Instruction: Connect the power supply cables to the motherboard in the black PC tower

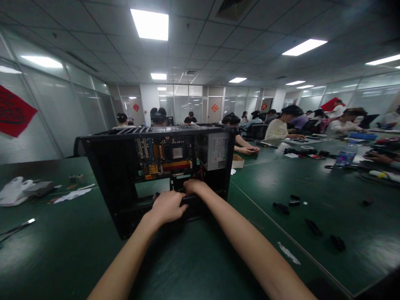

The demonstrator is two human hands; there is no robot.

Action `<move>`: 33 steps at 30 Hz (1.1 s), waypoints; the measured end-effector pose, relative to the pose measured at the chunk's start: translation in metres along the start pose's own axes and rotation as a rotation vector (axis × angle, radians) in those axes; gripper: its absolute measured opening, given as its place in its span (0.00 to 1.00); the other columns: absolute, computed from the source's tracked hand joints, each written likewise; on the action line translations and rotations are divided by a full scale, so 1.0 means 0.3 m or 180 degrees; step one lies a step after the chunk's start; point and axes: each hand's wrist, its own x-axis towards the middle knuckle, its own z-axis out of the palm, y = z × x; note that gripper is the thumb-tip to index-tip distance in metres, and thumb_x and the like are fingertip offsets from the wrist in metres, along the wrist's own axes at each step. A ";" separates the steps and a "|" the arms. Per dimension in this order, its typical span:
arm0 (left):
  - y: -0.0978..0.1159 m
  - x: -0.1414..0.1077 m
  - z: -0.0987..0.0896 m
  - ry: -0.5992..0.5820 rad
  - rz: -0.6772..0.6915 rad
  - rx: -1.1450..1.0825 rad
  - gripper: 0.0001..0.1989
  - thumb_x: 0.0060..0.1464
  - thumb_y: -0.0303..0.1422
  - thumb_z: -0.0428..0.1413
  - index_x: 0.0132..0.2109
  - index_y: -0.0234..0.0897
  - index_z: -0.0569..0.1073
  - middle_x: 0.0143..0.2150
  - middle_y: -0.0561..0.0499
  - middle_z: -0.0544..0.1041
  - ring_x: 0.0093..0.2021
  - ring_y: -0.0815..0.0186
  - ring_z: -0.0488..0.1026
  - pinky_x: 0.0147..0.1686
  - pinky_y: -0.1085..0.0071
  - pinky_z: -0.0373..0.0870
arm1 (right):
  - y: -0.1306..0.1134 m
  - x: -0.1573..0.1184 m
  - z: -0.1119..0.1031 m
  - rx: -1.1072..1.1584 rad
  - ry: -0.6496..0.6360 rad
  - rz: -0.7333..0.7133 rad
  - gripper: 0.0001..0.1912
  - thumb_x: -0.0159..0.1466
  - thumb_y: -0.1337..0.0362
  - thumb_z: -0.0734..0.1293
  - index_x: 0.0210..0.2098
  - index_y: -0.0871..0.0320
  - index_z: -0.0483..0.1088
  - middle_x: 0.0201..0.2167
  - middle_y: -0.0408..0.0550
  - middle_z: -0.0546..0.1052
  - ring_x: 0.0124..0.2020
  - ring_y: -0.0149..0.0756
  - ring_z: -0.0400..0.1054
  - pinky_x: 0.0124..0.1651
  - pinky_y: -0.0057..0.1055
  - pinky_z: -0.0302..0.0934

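Observation:
A black computer case (103,179) stands on the green table, its side open towards me. Inside it show a motherboard (177,153) and a silver power supply (218,151). My left hand (168,205) is closed around a black bar or edge at the lower part of the case. Just right of it and slightly farther in, my right hand (194,186) reaches into the case beside a dark drive bay; its fingertips are hidden.
On the left of the green table (62,229) lie a white plastic bag (15,189), papers and a metal tool (18,227). Black straps (281,207), a small wrapper (289,253) and a bottle (346,154) lie to the right. Several people sit beyond, one person's hands (248,150) behind the case.

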 end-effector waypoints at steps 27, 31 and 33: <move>-0.077 0.017 -0.044 0.0945 0.0326 -0.2174 0.18 0.60 0.36 0.52 0.55 0.38 0.73 0.57 0.45 0.75 0.56 0.59 0.72 0.58 0.61 0.67 | 0.009 -0.001 -0.074 0.5000 0.1115 0.0051 0.09 0.50 0.63 0.73 0.31 0.59 0.75 0.28 0.42 0.77 0.30 0.29 0.68 0.32 0.24 0.60; -0.106 0.010 -0.048 0.1159 0.0164 -0.1801 0.22 0.59 0.34 0.51 0.60 0.37 0.67 0.55 0.43 0.76 0.53 0.57 0.74 0.54 0.58 0.71 | 0.001 -0.050 -0.092 0.4979 0.0849 -0.0228 0.16 0.52 0.57 0.73 0.38 0.57 0.74 0.35 0.46 0.79 0.30 0.31 0.69 0.19 0.20 0.52; -0.127 0.001 -0.060 0.1255 0.0076 -0.1298 0.22 0.58 0.33 0.52 0.59 0.37 0.69 0.55 0.43 0.76 0.53 0.55 0.74 0.53 0.57 0.70 | -0.008 -0.083 -0.098 0.4936 0.0704 -0.0610 0.19 0.54 0.54 0.73 0.42 0.55 0.73 0.43 0.47 0.79 0.35 0.34 0.71 0.18 0.19 0.53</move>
